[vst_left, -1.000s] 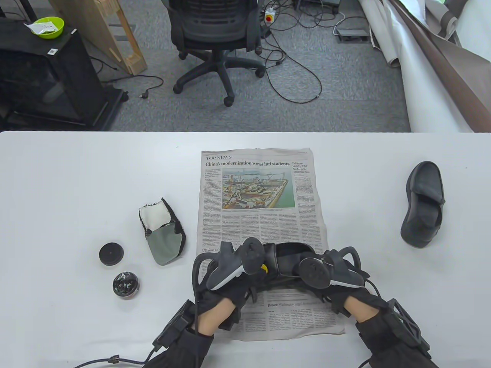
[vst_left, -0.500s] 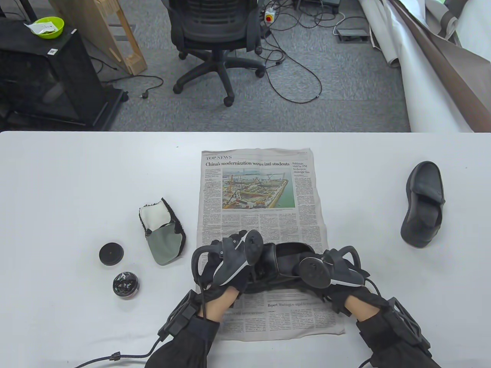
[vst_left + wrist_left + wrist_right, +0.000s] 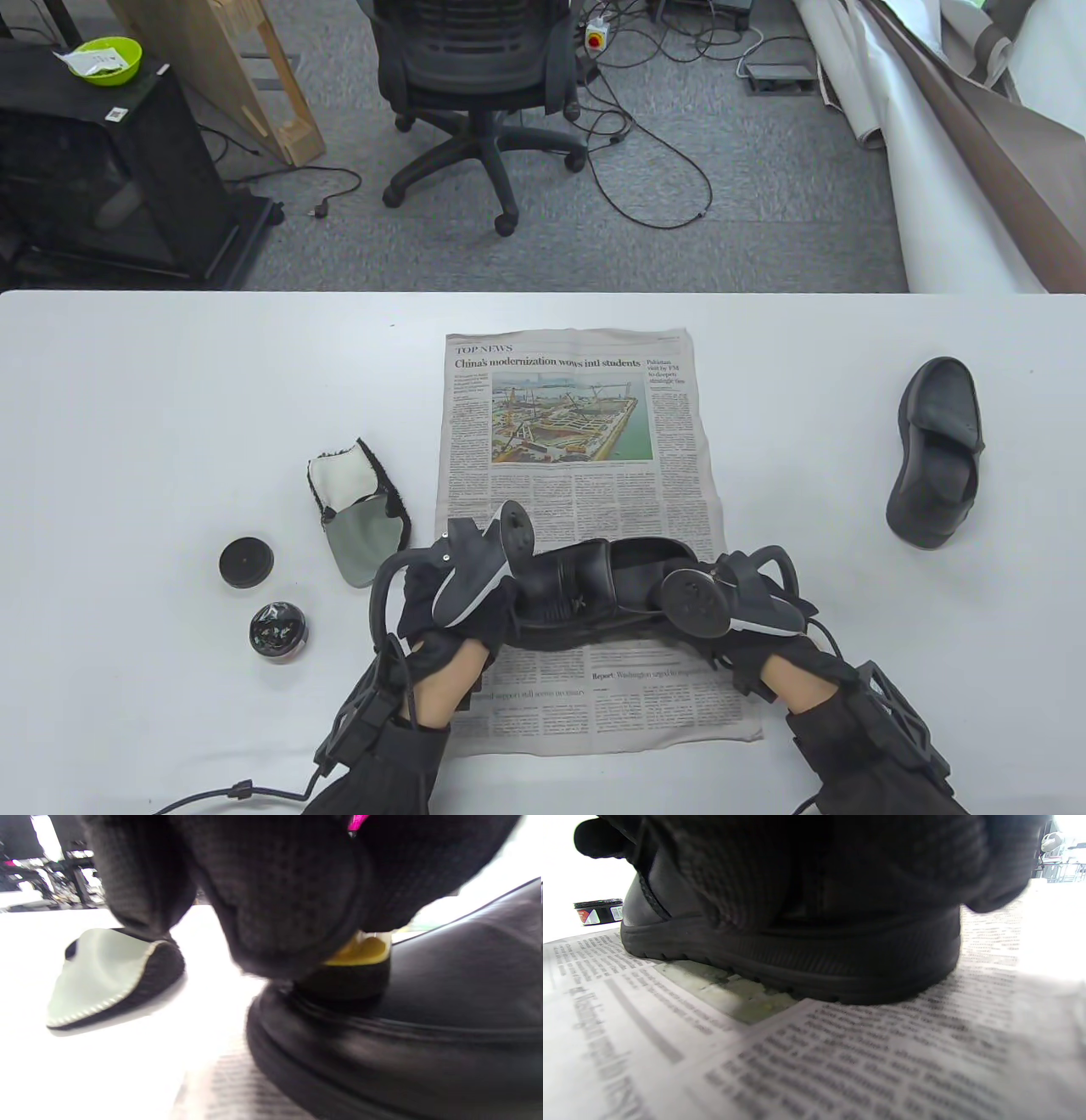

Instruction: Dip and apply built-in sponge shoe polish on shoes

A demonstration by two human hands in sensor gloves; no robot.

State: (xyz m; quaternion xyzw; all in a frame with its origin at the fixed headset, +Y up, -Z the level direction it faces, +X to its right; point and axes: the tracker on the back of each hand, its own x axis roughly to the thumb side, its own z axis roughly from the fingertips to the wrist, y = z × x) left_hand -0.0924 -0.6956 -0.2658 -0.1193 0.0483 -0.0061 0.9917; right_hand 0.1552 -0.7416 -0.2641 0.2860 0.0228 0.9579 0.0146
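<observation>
Black leather, smooth and faintly glossy, covers the shoe (image 3: 585, 586) lying across the near part of the newspaper (image 3: 577, 424), its ribbed sole flat on the print. At its toe the left hand (image 3: 450, 611) pinches a yellow-backed sponge applicator (image 3: 360, 963) (dark pad down) against the upper, fingers curled round it. At the heel the right hand (image 3: 747, 620) curls its fingers over the shoe. An open polish tin (image 3: 277, 630) sits left on the white table (image 3: 170, 382), well apart from the second shoe (image 3: 937, 450) far right.

Both hands (image 3: 458, 611) (image 3: 747, 628) curled, gripping, forearms angled inward.
</observation>
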